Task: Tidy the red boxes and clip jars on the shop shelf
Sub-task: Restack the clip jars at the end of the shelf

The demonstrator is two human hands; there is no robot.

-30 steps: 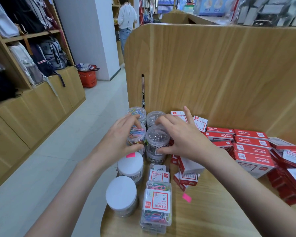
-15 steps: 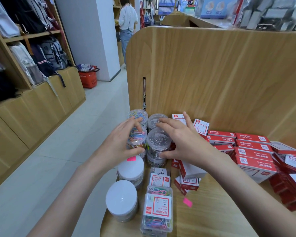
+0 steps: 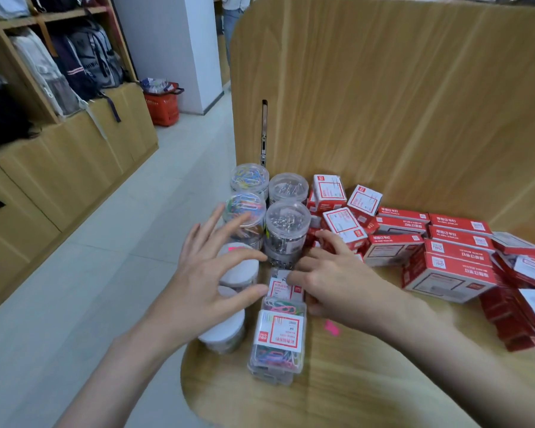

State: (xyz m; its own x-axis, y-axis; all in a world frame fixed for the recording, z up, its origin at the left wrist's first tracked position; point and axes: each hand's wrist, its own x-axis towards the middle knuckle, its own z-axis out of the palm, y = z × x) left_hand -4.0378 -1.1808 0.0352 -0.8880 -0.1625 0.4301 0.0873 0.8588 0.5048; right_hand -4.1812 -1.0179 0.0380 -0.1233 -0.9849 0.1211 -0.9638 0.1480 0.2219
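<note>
You can read little here. The "deli" logo shows in white on the red end of the large red box [image 3: 448, 274] nearest you, upside down from where you stand, and again on the red corner of the label on the clear clip box [image 3: 278, 336] in front of you. That label also carries a small number that looks like "10001", inverted and blurry. The lines of print on the other red boxes [image 3: 402, 225] are too blurred to make out.
</note>
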